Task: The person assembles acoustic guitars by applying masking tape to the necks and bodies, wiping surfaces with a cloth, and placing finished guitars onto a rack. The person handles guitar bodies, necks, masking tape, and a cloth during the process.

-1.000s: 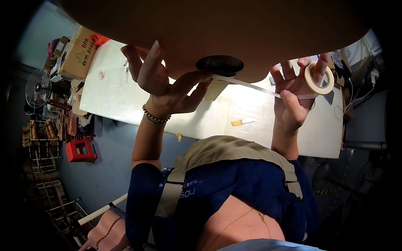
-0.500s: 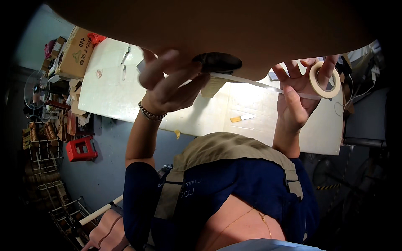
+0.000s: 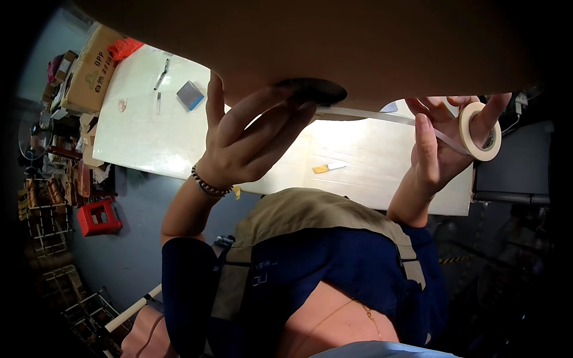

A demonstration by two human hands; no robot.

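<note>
A large brown panel (image 3: 370, 59) with a curved edge, much like a guitar body, fills the top of the view. It has a dark oval hole (image 3: 322, 90). My left hand (image 3: 239, 140), a beaded bracelet at its wrist, has its fingers stretched to the hole's near rim, with the thumb apart at the panel's edge. From there a narrow strip of tape (image 3: 382, 117) runs taut to the right. It leads to a cream roll of masking tape (image 3: 467, 136), which hangs on a finger of my right hand (image 3: 436, 152). That hand's thumb stands up beside the strip.
Below the panel is a pale table (image 3: 137, 131) holding a yellow-handled blade tool (image 3: 322, 169), a blue-grey block (image 3: 190, 95) and a pen (image 3: 162, 74). A cardboard box (image 3: 95, 68) stands at the far left. On the floor is a red stool (image 3: 99, 217).
My right hand has moved right and slightly down with the roll. The stretch of tape looks longer. My left fingers, blurred before, are now steadier at the hole's rim. The background has shifted left.
</note>
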